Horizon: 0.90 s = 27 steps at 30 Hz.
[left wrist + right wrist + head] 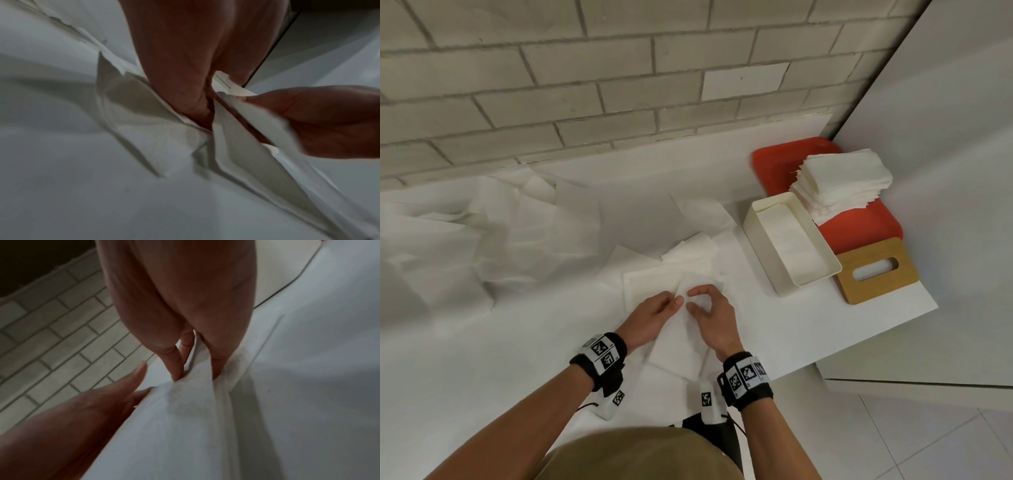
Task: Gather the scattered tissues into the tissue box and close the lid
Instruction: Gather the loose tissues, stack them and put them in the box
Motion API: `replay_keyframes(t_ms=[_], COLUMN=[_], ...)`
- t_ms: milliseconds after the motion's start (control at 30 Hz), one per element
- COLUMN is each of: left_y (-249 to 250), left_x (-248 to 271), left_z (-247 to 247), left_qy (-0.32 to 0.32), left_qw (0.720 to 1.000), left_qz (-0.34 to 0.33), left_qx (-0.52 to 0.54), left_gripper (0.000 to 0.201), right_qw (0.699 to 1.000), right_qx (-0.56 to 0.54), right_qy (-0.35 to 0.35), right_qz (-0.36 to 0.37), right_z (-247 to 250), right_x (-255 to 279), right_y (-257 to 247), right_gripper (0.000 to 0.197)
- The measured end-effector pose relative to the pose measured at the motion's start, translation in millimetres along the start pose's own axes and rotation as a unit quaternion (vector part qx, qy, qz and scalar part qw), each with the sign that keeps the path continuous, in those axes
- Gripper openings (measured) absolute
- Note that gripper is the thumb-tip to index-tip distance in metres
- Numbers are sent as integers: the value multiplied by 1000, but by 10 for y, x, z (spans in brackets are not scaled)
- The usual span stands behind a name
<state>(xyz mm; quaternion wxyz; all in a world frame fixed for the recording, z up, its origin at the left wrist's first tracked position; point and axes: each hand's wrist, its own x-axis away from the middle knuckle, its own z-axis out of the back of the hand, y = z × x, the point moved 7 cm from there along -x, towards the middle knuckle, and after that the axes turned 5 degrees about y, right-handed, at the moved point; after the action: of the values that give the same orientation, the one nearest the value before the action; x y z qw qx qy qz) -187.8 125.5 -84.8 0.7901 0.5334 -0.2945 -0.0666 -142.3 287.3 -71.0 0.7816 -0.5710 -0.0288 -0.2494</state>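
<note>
Both hands meet over one white tissue [677,346] lying on the table in front of me. My left hand [671,303] pinches its raised fold from the left, and my right hand [690,299] pinches it from the right. In the left wrist view the left hand [207,120] digs into the crease of the tissue [236,151]. The right wrist view shows the right hand [197,376] squeezing a ridge of the tissue [195,405]. The cream tissue box [760,246] stands open at the right with tissue inside. Its wooden slotted lid [859,291] lies beside it.
Several loose tissues [534,222] lie scattered across the left and middle of the white table [825,329]. A red tray [859,226] at the back right carries a stack of folded tissues [842,178]. A brick wall runs behind and a white cabinet stands at the right.
</note>
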Motion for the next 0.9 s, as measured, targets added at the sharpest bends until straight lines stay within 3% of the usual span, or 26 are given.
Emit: replay_keyframes(t_ms=[133,233,333,400,500,567,667,700,767,833,900], left_y=[19,283,719,1066,1504,1667,1747,1716,1605,1481,1404], left_x=[-43,21,95,124,133,76,-179,-320,-690,-1113,-1484], left_z=[-2,-65,-93,-113,-97,-82,-56,-22,99,163,169], left_qy=[52,50,66,77,107,123,109,118,151,147,107], left_qw=[996,992,984,974,954,943,940,946,957,942,915], left_qz=[-45,-105,-166,-202,-276,-301,-269,-260,-247,-226,-184], left_qx=[-59,-40,14,65,54,76,179,154,5,-199,-344], left_gripper=[32,8,28,44,55,55,55,53,40,30,38], right_qw=[998,990,982,954,936,948,967,967,962,960,954], right_qx=[45,33,-137,-274,-307,-264,-129,-85,-20,69,202], right_qy=[5,123,133,122,171,167,175,191,215,227,201], right_qz=[48,65,12,-4,34,69,133,148,166,147,96], right_z=[-19,231,360,417,743,996,1477,1668,2028,2301,2401], right_x=[28,129,293,388,398,335,101,-13,-271,-568,-873], right_y=[-94,-182,-298,-399,-597,-798,-1064,-1092,-1100,-997,-794], right_gripper=[23,42,55,62,73,67,27,18,11,9,7])
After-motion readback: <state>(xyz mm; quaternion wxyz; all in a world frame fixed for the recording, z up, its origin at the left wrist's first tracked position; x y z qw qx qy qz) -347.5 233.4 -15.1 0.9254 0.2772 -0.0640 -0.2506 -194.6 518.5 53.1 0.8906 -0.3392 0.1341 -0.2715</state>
